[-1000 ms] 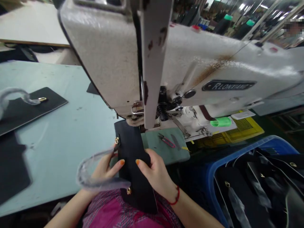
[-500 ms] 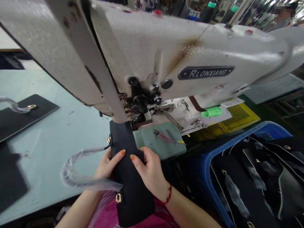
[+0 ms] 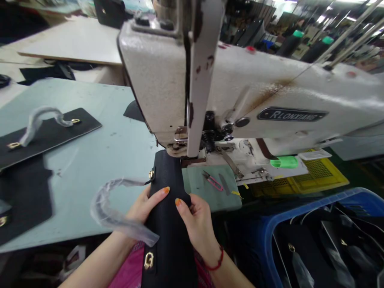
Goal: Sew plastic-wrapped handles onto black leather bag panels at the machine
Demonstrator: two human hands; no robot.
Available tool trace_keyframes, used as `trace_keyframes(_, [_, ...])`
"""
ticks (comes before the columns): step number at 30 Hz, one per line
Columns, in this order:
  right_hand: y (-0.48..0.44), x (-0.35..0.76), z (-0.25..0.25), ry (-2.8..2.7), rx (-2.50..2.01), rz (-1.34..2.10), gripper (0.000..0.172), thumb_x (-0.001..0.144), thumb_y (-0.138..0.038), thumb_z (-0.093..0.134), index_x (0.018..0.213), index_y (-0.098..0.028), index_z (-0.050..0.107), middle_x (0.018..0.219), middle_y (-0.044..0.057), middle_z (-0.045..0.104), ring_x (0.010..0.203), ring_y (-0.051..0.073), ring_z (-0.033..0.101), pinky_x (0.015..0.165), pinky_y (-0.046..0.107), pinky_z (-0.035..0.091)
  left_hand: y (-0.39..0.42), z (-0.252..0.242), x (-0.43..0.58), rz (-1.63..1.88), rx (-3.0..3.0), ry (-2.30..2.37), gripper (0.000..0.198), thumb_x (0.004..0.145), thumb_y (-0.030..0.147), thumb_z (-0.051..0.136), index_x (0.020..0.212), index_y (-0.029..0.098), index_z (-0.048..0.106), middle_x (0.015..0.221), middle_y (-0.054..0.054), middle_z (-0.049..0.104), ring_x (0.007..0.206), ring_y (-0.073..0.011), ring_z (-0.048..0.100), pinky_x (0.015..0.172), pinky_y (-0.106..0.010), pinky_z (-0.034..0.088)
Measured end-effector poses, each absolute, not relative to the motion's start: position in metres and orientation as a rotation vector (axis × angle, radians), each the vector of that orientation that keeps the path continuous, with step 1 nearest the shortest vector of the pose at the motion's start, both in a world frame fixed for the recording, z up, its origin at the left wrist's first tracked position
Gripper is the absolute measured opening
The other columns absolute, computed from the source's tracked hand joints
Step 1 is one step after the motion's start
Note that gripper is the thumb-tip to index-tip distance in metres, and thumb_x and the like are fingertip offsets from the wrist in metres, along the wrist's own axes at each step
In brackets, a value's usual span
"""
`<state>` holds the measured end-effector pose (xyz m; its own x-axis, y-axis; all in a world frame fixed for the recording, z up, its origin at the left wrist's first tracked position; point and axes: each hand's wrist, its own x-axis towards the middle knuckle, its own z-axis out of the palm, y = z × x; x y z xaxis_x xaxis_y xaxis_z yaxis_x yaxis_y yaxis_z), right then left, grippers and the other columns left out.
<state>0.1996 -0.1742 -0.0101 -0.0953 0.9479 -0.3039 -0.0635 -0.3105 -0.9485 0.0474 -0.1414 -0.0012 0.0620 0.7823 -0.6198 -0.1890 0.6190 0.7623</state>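
Note:
A black bag panel [image 3: 169,224] reaches from my lap up to the sewing machine [image 3: 240,80], its far end under the presser area. Gold rings on its left side carry a handle [image 3: 109,208] wrapped in clear plastic, which arcs out to the left. My left hand [image 3: 147,206] grips the panel's left edge, thumb on top and fingers hidden beneath. On the opposite edge my right hand [image 3: 196,220] pinches the panel, thumb on top. The needle is hidden behind the machine head.
On the pale green table lie another black panel with a wrapped handle [image 3: 39,124] and more black pieces [image 3: 27,196]. Pink thread snips [image 3: 213,181] rest right of the panel. A blue bin [image 3: 267,240] holds several black panels. A yellow crate [image 3: 324,176] stands behind it.
The camera view has turned left, so the machine appears further right and more of the table shows. Both hands keep their hold on the panel, with little visible shift against the machine.

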Motion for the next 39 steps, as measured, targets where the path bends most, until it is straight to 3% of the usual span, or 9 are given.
trace_keyframes(6, [-0.173, 0.200, -0.012, -1.035, -1.339, 1.543, 0.038, 0.087, -0.048, 0.060, 0.076, -0.012, 0.057, 0.065, 0.000, 0.047, 0.058, 0.009, 0.036, 0.050, 0.021, 0.030, -0.139, -0.008, 0.046, 0.826, 0.416, 1.296, 0.046, 0.059, 0.045, 0.085, 0.095, 0.026, 0.064, 0.095, -0.006, 0.077, 0.086, -0.0358, 0.073, 0.057, -0.037, 0.060])
trace_keyframes(18, [-0.147, 0.196, -0.018, -1.093, -1.377, 1.483, 0.039, 0.085, -0.051, 0.061, 0.077, -0.013, 0.063, 0.064, 0.001, 0.053, 0.057, 0.010, 0.042, 0.050, 0.021, 0.035, -0.115, -0.011, 0.039, 0.860, 0.421, 1.308, 0.053, 0.063, 0.036, 0.086, 0.107, 0.020, 0.061, 0.093, -0.006, 0.077, 0.066, -0.0221, 0.073, 0.061, -0.032, 0.062])
trace_keyframes(26, [-0.128, 0.195, -0.015, -1.123, -1.390, 1.475, 0.039, 0.083, -0.052, 0.060, 0.081, -0.013, 0.066, 0.065, 0.002, 0.056, 0.058, 0.011, 0.046, 0.049, 0.021, 0.035, -0.098, -0.004, 0.039, 0.874, 0.492, 1.294, 0.047, 0.068, 0.037, 0.082, 0.109, 0.021, 0.063, 0.101, -0.008, 0.077, 0.075, -0.0256, 0.075, 0.060, -0.031, 0.062])
trace_keyframes(39, [-0.100, 0.188, -0.015, -1.085, -1.226, 1.497, 0.033, 0.084, -0.045, 0.062, 0.074, -0.014, 0.061, 0.065, 0.000, 0.052, 0.058, 0.010, 0.040, 0.053, 0.021, 0.034, -0.067, -0.006, 0.031, 0.931, 0.612, 1.288, 0.046, 0.064, 0.035, 0.083, 0.105, 0.021, 0.068, 0.098, -0.006, 0.077, 0.081, -0.0272, 0.074, 0.067, -0.034, 0.062])
